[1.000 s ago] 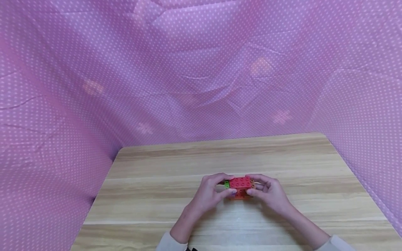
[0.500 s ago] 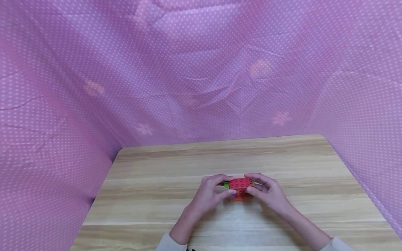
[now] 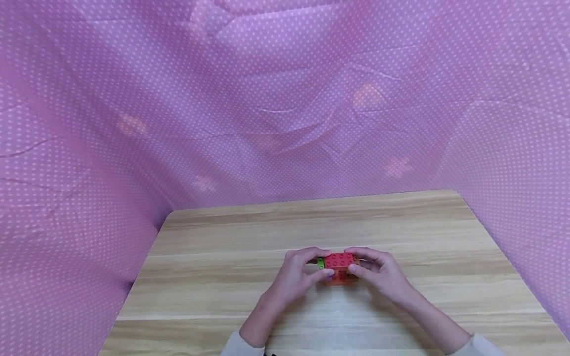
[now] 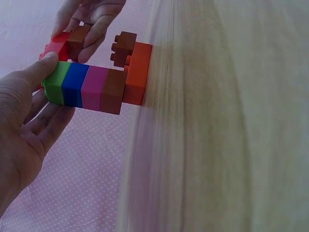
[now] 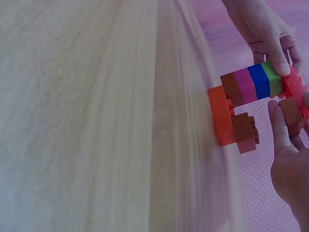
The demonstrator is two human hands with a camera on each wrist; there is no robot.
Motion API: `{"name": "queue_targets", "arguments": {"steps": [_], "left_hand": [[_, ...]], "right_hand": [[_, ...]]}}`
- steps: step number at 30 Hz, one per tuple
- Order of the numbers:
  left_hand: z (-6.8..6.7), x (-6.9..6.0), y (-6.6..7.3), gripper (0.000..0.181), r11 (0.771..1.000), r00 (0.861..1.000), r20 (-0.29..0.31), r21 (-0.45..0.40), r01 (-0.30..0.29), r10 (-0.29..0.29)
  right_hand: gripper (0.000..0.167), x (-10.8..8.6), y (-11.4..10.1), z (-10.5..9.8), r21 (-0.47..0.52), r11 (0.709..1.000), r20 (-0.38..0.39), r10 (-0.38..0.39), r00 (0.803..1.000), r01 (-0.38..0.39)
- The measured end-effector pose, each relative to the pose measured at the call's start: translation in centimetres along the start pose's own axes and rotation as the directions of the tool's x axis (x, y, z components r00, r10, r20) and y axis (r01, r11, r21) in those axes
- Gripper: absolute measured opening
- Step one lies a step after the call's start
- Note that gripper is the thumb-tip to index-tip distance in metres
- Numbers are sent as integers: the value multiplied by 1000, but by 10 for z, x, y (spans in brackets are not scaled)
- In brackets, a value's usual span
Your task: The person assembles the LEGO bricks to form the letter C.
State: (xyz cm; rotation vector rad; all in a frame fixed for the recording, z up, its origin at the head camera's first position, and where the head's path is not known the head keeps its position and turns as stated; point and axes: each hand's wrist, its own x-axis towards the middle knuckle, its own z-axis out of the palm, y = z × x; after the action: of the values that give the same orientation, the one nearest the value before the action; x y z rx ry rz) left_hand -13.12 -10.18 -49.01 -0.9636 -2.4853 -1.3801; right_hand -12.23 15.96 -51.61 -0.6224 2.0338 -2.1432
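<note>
A toy brick build stands on the wooden table. Its base is an orange brick (image 4: 138, 72), carrying a column of brown (image 4: 113, 92), pink (image 4: 93, 89), blue (image 4: 76, 85) and green (image 4: 57, 82) bricks at one end. A single brown brick (image 5: 245, 130) sits on the base's other end. At the top lies a red brick (image 3: 339, 259) with another brown brick (image 5: 291, 116) under its right end, apart from the lower brown one. My left hand (image 3: 296, 274) pinches the red brick's left end beside the green one. My right hand (image 3: 387, 274) grips its right end.
The wooden table (image 3: 222, 296) extends around the build on all sides. Pink dotted cloth (image 3: 267, 99) hangs behind the table and along both its sides.
My right thumb has moved slightly up and left along the red brick's near side. Both hands keep their hold, and the build looks nearly still.
</note>
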Motion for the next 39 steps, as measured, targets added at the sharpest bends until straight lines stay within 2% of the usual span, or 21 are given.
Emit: {"name": "queue_targets", "arguments": {"steps": [7,20,27,30,39], "left_hand": [[0,-1,1,35,1000,1000,7,-20,20,-20],[3,-2,0,34,999,1000,9,-32,21,-21],[4,-4,2,37,991,994,31,-78,110,-107],[3,-4,2,41,988,991,49,-82,128,-125],[2,-5,0,37,994,995,49,-54,90,-87]], "right_hand": [[39,0,0,-1,-15,999,-14,30,999,-30],[38,-1,3,-2,16,1000,26,-12,1000,12],[42,-2,8,-3,-16,999,31,-39,999,40],[41,-2,8,-4,-26,999,27,-45,999,46],[39,-3,8,-4,-32,998,28,-59,998,60]]}}
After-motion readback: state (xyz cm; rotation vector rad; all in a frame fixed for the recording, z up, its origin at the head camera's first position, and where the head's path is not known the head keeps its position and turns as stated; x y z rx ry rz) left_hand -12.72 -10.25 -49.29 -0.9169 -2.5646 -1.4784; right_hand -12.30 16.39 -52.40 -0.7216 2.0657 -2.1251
